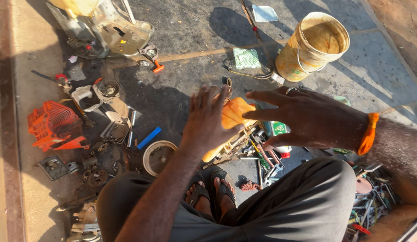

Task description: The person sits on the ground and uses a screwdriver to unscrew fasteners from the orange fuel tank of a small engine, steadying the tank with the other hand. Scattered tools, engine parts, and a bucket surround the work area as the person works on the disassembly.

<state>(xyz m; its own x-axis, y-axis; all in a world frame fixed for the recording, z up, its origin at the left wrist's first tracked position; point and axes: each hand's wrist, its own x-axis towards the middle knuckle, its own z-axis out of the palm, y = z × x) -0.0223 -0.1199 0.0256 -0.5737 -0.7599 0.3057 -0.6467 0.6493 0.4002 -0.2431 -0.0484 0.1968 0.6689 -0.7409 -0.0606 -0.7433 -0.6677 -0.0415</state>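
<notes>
My left hand (208, 117) is raised over my knees, fingers spread, holding nothing. My right hand (302, 115) hovers beside it, fingers apart and pointing left, a ring on one finger and an orange band at the wrist. Neither touches anything. Below and between them lies an orange and yellow machine body (233, 121) on the ground, partly hidden by both hands. Hand tools (266, 159) lie in a heap next to it, just ahead of my sandalled feet (213, 192).
A dirty yellow bucket (312, 47) stands at the back right. An orange plastic cover (53, 126), a round flywheel (159, 157), a blue bar (149, 138) and several dark engine parts lie at the left. A dismantled machine casing (105, 31) sits at the back left.
</notes>
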